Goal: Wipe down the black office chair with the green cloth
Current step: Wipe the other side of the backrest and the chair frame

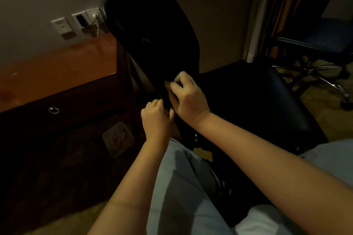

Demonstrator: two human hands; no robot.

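Bare forearms; left hand grips glossy black chair back, right hand's fingers clutch crumpled cloth.

Bare forearms, pale blue jeans, white top.

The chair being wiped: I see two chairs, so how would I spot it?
Beside the wooden desk on the left, the chair rises through the middle of the view with a tall black back. The left hand and right hand meet at its base, the right one holding a pale cloth. The other chair, far right, goes untouched.
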